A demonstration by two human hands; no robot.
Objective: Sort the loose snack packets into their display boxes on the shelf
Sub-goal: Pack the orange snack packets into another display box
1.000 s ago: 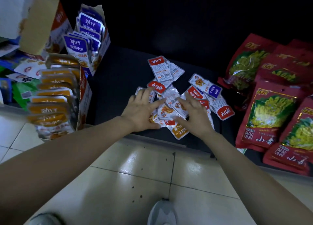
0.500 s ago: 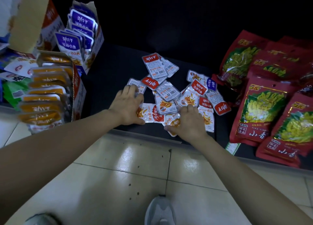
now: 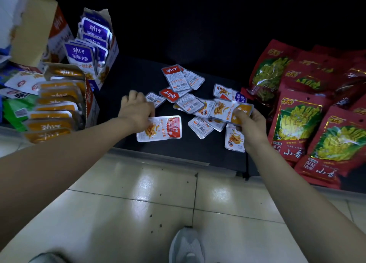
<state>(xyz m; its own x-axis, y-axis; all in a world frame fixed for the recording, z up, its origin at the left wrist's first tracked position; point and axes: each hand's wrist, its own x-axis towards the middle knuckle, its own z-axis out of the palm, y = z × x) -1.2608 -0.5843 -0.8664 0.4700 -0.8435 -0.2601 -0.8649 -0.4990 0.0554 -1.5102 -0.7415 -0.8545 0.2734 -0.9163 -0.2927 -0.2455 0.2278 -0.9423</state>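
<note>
Packet (image 3: 160, 129) runs crosswise (red end rightward), pinched by left hand (image 3: 136, 112); right hand (image 3: 252, 129) grips orange-ended packet (image 3: 243, 111).

My left hand (image 3: 136, 112) grips a white packet (image 3: 159, 129) banded red with orange print; my right hand (image 3: 252, 129) holds an orange-topped packet (image 3: 242, 110). Boxed are purple-and-white packets (image 3: 87, 54) and orange packets (image 3: 57, 95). Red bags (image 3: 297, 124) carry yellow-green pictures, over a black shelf (image 3: 138, 78) and pale, speckled floor tiles (image 3: 128, 203).
</note>
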